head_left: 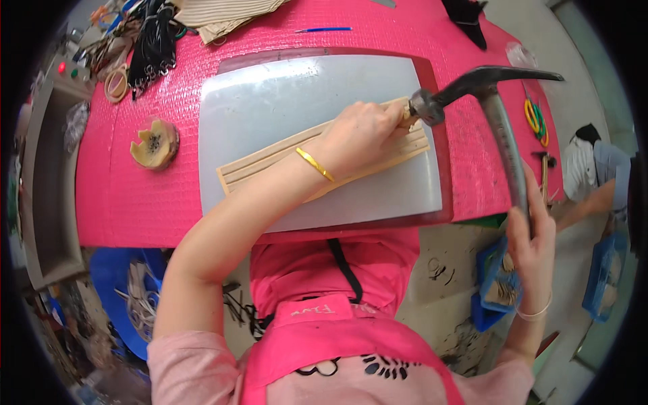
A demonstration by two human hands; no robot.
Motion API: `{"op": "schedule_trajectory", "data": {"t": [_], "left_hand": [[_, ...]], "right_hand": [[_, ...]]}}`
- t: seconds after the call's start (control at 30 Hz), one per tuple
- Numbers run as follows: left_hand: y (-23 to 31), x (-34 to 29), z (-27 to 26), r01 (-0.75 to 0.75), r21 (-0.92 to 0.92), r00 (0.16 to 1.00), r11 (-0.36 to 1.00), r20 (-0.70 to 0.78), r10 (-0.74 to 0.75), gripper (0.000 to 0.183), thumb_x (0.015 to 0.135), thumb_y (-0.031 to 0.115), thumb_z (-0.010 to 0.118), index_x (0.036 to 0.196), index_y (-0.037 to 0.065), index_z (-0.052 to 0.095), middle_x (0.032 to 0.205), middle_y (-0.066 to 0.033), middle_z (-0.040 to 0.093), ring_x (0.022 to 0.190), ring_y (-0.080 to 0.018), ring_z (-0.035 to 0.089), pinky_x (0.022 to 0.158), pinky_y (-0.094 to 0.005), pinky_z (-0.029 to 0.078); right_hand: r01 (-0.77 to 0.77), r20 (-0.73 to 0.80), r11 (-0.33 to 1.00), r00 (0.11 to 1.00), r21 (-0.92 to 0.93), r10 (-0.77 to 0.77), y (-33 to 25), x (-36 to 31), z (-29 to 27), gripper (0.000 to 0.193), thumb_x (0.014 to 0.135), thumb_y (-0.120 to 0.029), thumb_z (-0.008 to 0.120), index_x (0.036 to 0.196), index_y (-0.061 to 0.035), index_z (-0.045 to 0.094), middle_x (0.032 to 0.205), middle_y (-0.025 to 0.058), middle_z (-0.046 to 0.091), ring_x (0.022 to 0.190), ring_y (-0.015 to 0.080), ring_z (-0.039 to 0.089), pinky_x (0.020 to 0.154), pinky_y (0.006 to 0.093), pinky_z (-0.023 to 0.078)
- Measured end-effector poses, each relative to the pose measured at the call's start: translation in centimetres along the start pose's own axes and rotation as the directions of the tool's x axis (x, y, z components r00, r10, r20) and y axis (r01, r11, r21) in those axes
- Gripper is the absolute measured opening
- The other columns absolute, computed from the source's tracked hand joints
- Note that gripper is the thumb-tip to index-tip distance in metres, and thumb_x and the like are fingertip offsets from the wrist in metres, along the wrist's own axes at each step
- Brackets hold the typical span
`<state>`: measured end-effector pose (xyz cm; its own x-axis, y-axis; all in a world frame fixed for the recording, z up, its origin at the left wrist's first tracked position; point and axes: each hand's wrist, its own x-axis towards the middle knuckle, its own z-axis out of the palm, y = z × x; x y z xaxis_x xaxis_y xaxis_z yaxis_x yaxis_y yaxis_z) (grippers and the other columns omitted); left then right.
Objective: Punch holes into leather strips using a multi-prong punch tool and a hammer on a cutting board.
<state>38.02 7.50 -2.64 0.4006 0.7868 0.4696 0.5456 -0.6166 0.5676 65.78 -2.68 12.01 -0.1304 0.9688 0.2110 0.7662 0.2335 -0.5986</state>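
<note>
My right hand grips the dark metal handle of a claw hammer, its round striking face beside the fingertips of my left hand. My left hand is closed over the right end of a long beige strip with lengthwise lines. Its fingers pinch something small and upright, mostly hidden by the hand and hammer head. The strip lies slantwise on a pale grey board, which rests on a dark red sheet.
The table cover is pink. A jagged yellow cup with dark bits stands left. At the back are black straps, beige ribbed pieces and a blue pen. Yellow-green-handled scissors lie right. Another person's arm is beyond.
</note>
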Motion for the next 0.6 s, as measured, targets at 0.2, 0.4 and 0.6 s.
{"op": "schedule_trajectory", "data": {"t": [0.2,0.4,0.6], "left_hand": [[0.0,-0.1,0.5,-0.035,0.020,0.998,0.999,0.060,0.034,0.014,0.079,0.014,0.054,0.081,0.002,0.047,0.066,-0.0187,0.058,0.061,-0.0368,0.056,0.056,-0.0446,0.045],[-0.2,-0.2,-1.5,0.099,-0.235,0.987,0.967,-0.102,-0.126,0.017,0.080,0.014,0.059,0.083,-0.001,0.053,0.066,-0.0162,0.060,0.058,-0.0250,0.061,0.052,-0.0348,0.047],[0.6,-0.8,-2.4,0.240,-0.443,0.950,0.864,-0.074,-0.302,0.020,0.078,0.015,0.063,0.078,-0.004,0.056,0.061,-0.0163,0.057,0.053,-0.0246,0.058,0.049,-0.0326,0.043]], "right_hand": [[-0.221,0.137,0.972,0.963,-0.080,0.231,-1.6,-0.4,4.0,0.050,0.081,-0.001,0.046,0.130,-0.0011,0.038,0.122,0.0106,0.050,0.098,0.0129,0.053,0.080,0.0247,0.041],[-0.266,0.270,0.959,0.921,-0.097,0.282,1.7,-0.1,8.2,0.046,0.082,-0.006,0.049,0.128,-0.0061,0.041,0.076,0.0151,0.048,0.065,0.0079,0.045,0.062,0.0224,0.040],[-0.267,0.288,0.963,0.920,-0.034,0.265,3.6,-0.5,8.1,0.048,0.082,-0.006,0.049,0.130,-0.0083,0.039,0.077,0.0100,0.053,0.062,0.0063,0.039,0.058,0.0217,0.040]]}}
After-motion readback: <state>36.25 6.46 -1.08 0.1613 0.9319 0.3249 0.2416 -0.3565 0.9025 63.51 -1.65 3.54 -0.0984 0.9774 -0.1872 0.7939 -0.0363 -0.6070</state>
